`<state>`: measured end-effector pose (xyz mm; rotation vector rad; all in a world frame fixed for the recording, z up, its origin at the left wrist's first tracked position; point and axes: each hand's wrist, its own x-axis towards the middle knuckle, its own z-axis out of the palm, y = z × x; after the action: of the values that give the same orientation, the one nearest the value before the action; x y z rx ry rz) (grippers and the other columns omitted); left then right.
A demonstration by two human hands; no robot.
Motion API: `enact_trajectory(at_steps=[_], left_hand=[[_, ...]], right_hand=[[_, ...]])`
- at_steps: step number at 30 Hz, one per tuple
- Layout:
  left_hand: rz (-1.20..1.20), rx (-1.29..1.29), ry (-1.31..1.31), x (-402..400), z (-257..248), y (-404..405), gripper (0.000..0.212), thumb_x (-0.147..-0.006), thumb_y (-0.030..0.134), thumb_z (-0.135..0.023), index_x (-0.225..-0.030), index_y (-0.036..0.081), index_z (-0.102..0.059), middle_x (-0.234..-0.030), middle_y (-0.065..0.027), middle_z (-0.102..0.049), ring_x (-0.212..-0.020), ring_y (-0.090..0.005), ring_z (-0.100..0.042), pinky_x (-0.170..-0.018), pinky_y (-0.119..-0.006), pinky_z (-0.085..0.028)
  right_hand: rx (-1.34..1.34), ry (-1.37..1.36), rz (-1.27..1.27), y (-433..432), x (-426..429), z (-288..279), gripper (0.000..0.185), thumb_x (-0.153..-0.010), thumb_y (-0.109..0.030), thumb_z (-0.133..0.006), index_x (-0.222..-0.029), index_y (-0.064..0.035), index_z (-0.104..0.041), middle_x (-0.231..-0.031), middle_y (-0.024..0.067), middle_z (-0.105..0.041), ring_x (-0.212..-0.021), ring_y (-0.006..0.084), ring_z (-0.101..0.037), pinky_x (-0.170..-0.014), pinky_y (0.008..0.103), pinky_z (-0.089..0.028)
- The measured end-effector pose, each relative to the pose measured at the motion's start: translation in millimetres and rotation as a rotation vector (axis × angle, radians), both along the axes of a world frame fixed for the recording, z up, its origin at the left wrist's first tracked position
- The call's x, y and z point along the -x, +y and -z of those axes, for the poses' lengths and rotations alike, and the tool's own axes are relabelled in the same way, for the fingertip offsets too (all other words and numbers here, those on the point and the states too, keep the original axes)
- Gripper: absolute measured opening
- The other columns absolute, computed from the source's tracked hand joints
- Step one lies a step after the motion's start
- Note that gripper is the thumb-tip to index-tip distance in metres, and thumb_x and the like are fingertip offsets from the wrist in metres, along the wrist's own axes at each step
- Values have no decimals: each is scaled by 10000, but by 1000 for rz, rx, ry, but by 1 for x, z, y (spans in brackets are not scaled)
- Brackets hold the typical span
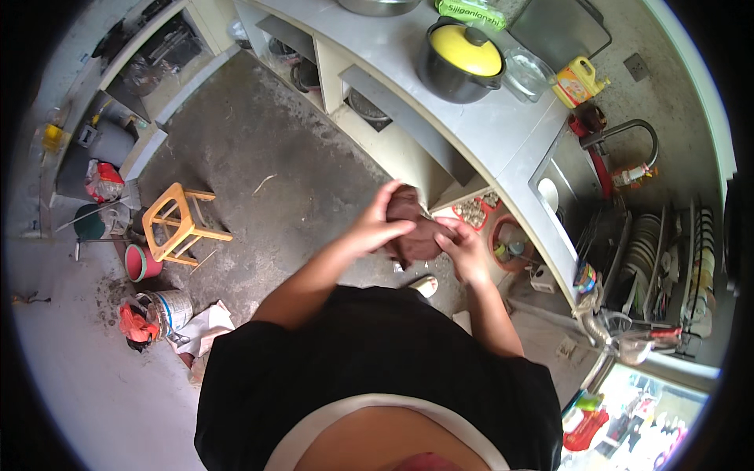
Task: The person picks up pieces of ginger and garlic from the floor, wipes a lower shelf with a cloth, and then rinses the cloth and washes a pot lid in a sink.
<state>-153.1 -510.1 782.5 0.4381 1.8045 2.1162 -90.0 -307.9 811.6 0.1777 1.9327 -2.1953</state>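
Observation:
A crumpled dark reddish-brown cloth [415,238] hangs between both hands, in front of my chest and above the floor. My left hand [380,224] grips its upper left part, with the thumb across the front. On the other side my right hand [462,241] pinches the cloth's right edge between thumb and fingers. The cloth covers some of the fingertips. Its exact kind cannot be told from its folds.
A counter [512,135] with a black pot with yellow lid [465,50] curves ahead and right, leading to a sink [554,188] and dish rack [642,259]. A wooden stool [171,224], a red bucket [143,263] and a paint-type pail [171,309] stand left.

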Motion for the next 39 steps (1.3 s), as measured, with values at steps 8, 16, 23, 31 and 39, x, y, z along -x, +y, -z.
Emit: enact_trajectory(at_steps=[8,16,23,31,39], left_hand=[[-176,-475,-486,-3,-29,-187,468,-867,122,-552,-1292,36,-377,-1230,-105,-493,-1117,-205,-485,-947,-338,-389],[-424,-132,-172,41,16,-220,271,-932,133,-419,-1124,-27,-524,-1032,-82,-596,-912,-156,-563,-834,-288,-443],[-522,230,-22,96,-21,-244,253,-897,159,-468,-1029,-38,-558,-927,-83,-613,-855,-155,-549,-803,-294,-432],[-405,-342,18,150,-19,-324,313,-925,252,-416,-1040,-8,-546,-946,-73,-594,-835,-164,-560,-776,-322,-455],[-25,-416,-197,244,-2,-394,259,-918,143,-368,-1137,69,-485,-1025,-57,-550,-967,-140,-507,-875,-295,-403]], right_hand=[[733,-51,-154,-155,55,-59,342,-810,89,-517,-1134,-17,-536,-1036,94,-611,-927,168,-597,-832,285,-472],[-74,118,-49,-170,112,-13,159,-885,-21,-511,-1043,-11,-525,-915,-7,-563,-838,60,-501,-765,213,-417],[-717,908,-219,-183,207,-31,233,-686,-32,-677,-911,-89,-656,-789,80,-538,-760,257,-519,-723,313,-444],[-720,811,-657,-303,270,-39,288,-732,-73,-642,-1014,-53,-586,-901,124,-600,-851,235,-585,-740,350,-476],[-52,-43,-747,-362,321,23,696,-764,-303,-705,-1282,-10,-345,-1158,102,-507,-1011,185,-519,-867,319,-431]])
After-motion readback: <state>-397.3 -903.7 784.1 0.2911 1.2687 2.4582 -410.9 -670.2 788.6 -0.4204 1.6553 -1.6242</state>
